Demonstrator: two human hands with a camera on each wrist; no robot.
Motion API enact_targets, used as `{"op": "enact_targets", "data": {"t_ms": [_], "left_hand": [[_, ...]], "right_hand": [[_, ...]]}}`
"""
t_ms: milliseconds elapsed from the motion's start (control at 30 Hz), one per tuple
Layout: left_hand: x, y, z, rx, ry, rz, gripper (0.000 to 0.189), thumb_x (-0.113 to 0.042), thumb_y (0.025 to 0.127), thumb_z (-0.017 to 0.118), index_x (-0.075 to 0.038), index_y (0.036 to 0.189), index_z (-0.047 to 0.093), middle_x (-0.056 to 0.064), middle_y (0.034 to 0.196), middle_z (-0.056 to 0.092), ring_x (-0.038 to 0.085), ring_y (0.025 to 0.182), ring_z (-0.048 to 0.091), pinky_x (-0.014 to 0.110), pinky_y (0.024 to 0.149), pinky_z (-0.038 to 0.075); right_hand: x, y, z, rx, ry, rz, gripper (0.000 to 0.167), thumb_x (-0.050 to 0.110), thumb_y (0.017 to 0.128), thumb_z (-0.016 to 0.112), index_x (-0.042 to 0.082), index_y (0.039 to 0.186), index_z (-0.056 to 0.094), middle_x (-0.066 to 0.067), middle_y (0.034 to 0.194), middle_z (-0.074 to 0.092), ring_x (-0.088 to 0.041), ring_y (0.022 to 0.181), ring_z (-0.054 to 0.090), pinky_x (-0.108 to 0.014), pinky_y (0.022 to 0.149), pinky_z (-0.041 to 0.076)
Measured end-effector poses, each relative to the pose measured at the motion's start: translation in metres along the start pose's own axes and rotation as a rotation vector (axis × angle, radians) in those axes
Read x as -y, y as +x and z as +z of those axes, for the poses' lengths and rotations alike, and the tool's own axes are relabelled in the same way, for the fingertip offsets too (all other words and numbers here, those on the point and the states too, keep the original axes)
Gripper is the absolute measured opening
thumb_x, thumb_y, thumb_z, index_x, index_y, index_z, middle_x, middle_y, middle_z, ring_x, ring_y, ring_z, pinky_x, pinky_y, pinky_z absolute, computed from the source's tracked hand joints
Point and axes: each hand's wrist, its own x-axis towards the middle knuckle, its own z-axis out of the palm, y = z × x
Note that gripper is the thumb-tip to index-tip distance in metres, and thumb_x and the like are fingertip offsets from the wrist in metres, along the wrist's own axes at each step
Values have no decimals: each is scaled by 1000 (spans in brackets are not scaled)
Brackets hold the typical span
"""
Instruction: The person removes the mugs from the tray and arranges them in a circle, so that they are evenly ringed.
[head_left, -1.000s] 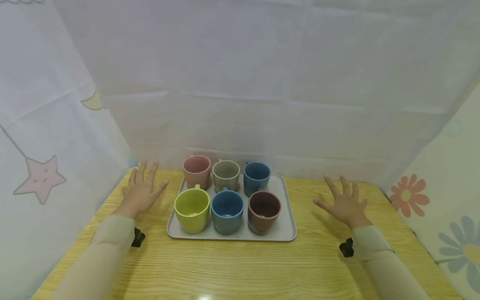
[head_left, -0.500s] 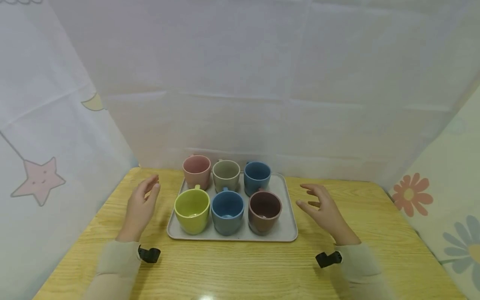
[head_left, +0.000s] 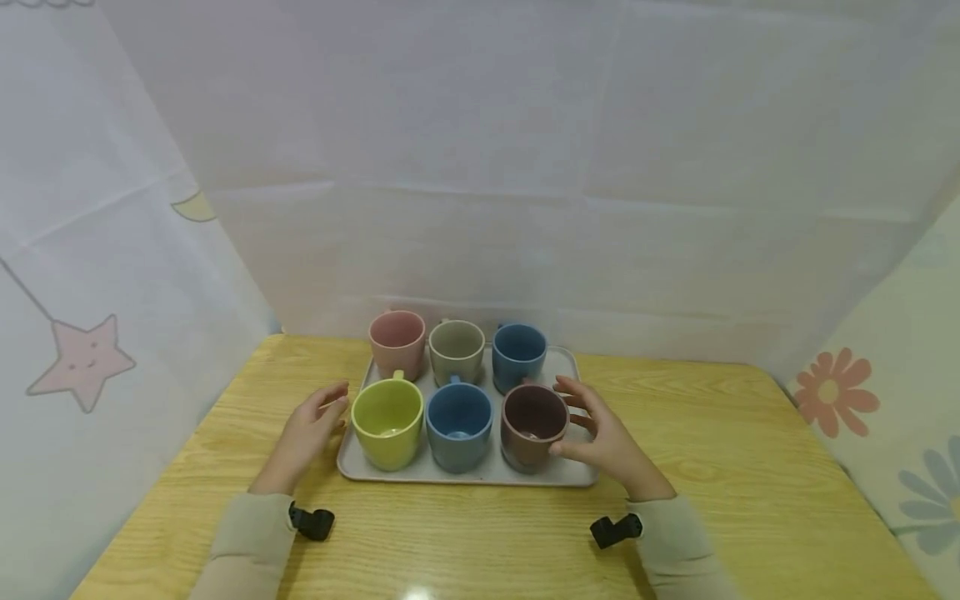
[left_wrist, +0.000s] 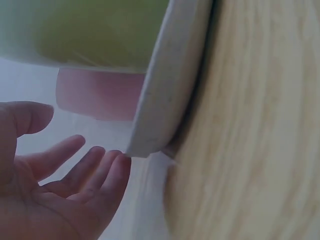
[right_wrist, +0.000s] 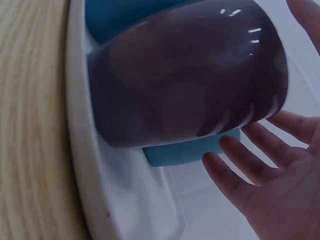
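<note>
A white tray [head_left: 585,477] holds two rows of mugs. In front stand a yellow-green mug [head_left: 387,429], a blue mug [head_left: 458,429] and a maroon mug [head_left: 534,427]. Behind them are a pink mug [head_left: 397,343], a grey mug [head_left: 457,348] and another blue mug [head_left: 519,354]. My left hand [head_left: 306,437], fingers loosely bent, is at the tray's left edge beside the yellow-green mug; in the left wrist view its fingertips [left_wrist: 122,162] come up to the tray's rim. My right hand [head_left: 611,446] spreads around the maroon mug's right side, its fingers [right_wrist: 245,160] relaxed and close to the wall.
The tray rests on a wooden table [head_left: 465,542]. A white cloth [head_left: 480,167] hangs behind, with printed cloth [head_left: 900,333] at the right and a star-patterned cloth [head_left: 82,250] at the left. A small black camera [head_left: 311,522] is strapped to each wrist.
Both hands have moved inward from the table's sides, the left to the tray's edge and the right to the maroon mug. Their widely spread fingers have drawn together and bent. The mugs stay put.
</note>
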Motion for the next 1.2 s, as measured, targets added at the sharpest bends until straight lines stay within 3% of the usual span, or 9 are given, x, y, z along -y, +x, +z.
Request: {"op": "enact_targets", "data": {"t_ms": [67,267,567,767,933,1200], "left_hand": [[2,1,1,26,-2,-21,57,-30,111,42,7,154,32,29,158,32,45,141,39,43,105,48],[8,2,2,61,-4,-37,59,-30,111,42,10,153,32,30,158,30,43,141,39,40,105,48],[16,3,-3,120,-81,-55,63,-33,111,44,10,154,29,29,159,29,40,145,34,40,110,43],[25,3,-6,147,-108,-36,65,-34,109,48,8,155,30,27,158,33,36,143,35,26,105,45],[28,3,-7,175,-102,-4,63,-23,107,54,8,156,28,30,153,40,37,141,40,16,99,45],[34,0,-8,179,-105,-12,64,-16,105,58,4,158,27,28,155,38,40,145,34,8,96,41]], "right_hand": [[-1,0,4,5,-7,8,95,14,81,88,11,159,33,-14,158,37,-39,136,42,-38,109,44],[-6,1,14,-18,0,39,98,17,79,90,13,158,34,-12,157,41,-35,138,43,-62,108,38],[-14,4,24,-84,-4,91,96,15,77,91,15,156,37,-7,151,48,-31,138,44,-61,108,39],[-14,4,26,-103,6,100,93,13,78,90,10,155,38,-9,149,50,-33,136,46,-61,107,39],[-12,3,26,-100,19,105,92,14,79,89,12,155,37,-6,148,50,-32,136,46,-62,107,39],[-11,4,27,-100,5,103,92,15,78,90,14,155,38,-8,149,49,-32,136,46,-60,107,40]]}}
